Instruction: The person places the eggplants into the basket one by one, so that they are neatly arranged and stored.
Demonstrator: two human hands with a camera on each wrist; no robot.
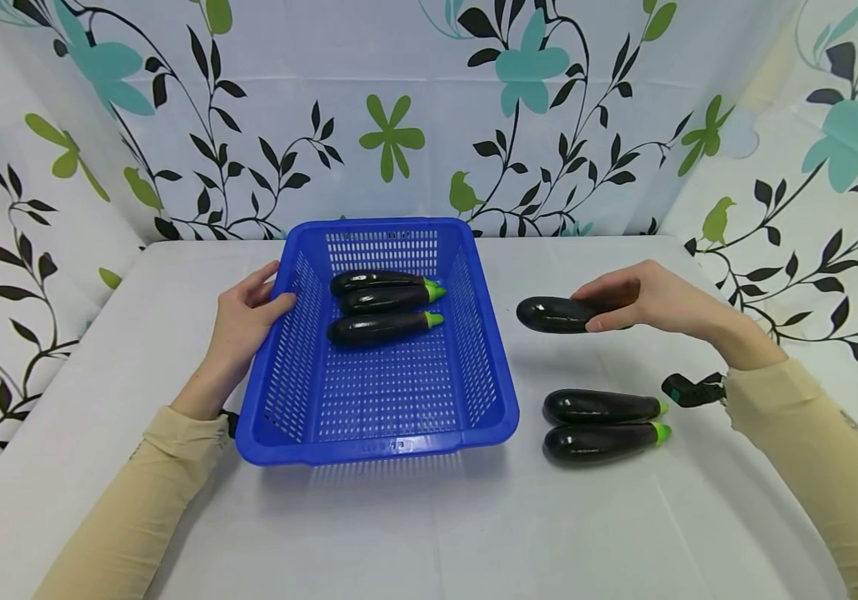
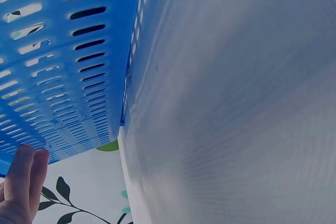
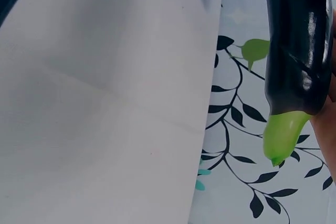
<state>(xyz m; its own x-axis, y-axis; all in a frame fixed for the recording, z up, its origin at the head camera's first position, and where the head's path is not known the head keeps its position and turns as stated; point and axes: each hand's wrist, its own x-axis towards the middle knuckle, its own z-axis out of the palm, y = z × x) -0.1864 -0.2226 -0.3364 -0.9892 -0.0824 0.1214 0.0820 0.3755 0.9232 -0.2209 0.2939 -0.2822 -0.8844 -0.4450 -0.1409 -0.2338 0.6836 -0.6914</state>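
A blue plastic basket [image 1: 399, 450] with slotted walls stands in the middle of the head view. Three dark eggplants with green stem ends lie in its far half, among them the nearest eggplant [image 1: 376, 329]. My left hand [image 1: 245, 312] grips the basket's left rim, thumb over the edge and fingers on the outer wall. To the basket's right, my right hand [image 1: 642, 296] holds another eggplant [image 1: 552, 315] between thumb and fingers. In the right wrist view this held eggplant [image 3: 296, 45] hangs in front of the wall cloth, its green end showing.
Two more eggplants lie side by side on the white table [image 1: 414, 533], the farther eggplant [image 1: 601, 407] and the nearer eggplant [image 1: 601, 443], below the right hand. A cloth [image 1: 429, 117] with leaf and flower prints hangs behind the table and along both sides.
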